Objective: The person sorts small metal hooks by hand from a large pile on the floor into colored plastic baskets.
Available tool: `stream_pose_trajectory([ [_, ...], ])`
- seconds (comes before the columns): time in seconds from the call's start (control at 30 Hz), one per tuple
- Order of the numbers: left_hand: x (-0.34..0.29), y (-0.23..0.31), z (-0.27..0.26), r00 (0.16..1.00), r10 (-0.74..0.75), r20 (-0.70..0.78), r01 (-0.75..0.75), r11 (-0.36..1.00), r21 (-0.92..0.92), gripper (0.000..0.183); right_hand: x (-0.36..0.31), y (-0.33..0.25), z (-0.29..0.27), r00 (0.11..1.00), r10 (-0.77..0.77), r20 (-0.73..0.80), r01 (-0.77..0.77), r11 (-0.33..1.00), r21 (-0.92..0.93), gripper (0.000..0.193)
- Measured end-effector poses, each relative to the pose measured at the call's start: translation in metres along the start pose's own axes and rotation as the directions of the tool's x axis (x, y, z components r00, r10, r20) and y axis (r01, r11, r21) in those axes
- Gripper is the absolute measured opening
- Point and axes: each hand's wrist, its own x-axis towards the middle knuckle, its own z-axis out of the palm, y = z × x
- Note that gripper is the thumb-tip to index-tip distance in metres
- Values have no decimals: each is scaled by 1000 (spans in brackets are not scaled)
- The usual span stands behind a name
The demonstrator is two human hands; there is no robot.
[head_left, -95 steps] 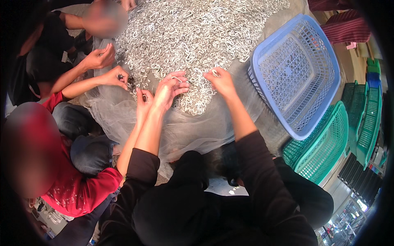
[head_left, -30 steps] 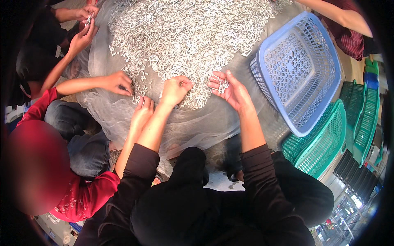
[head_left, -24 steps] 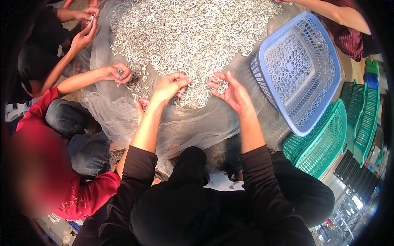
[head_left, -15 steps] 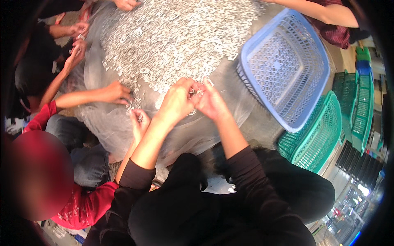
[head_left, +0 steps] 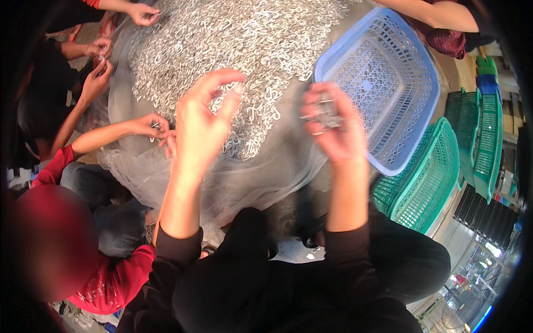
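A broad pile of small silvery S-shaped metal hooks [head_left: 222,44] covers the sheer mesh cloth ahead of me. Over its near edge, my left hand [head_left: 197,125] is open, thumb and fingers apart in a curve with nothing between them. My right hand [head_left: 347,133], palm up and blurred by motion, is closed round a small cluster of metal hooks [head_left: 326,114]. It hovers beside the near left side of a blue plastic basket [head_left: 412,66], partly in front of its rim.
Stacked green baskets [head_left: 425,191] stand right of the blue one, with more green baskets [head_left: 488,147] beyond. At left, a co-worker in red sleeves has hands [head_left: 157,127] close to my left forearm. Other people's hands [head_left: 144,14] work round the pile; another arm [head_left: 444,15] reaches in top right.
My hands, together at the pile's near edge before, have parted. The left moved left and opened; the right swung right to the blue basket with hooks in it.
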Motion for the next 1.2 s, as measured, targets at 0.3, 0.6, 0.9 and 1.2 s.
stream_pose_trajectory([
  [0.3,-31,-136,53,970,-213,117,153,909,388,17,9,-98,-65,770,-633,-83,-233,-157,-960,23],
  [0.6,-30,-164,82,972,-160,169,38,827,561,20,22,59,-25,761,-383,523,338,-454,-824,24],
  [0.9,-44,-147,33,739,-587,331,672,604,-428,10,80,132,-103,907,-344,243,63,-460,-886,23],
  [1.2,-51,-146,3,711,-467,527,681,269,-681,8,43,97,-105,933,-344,-111,-47,189,-981,14],
])
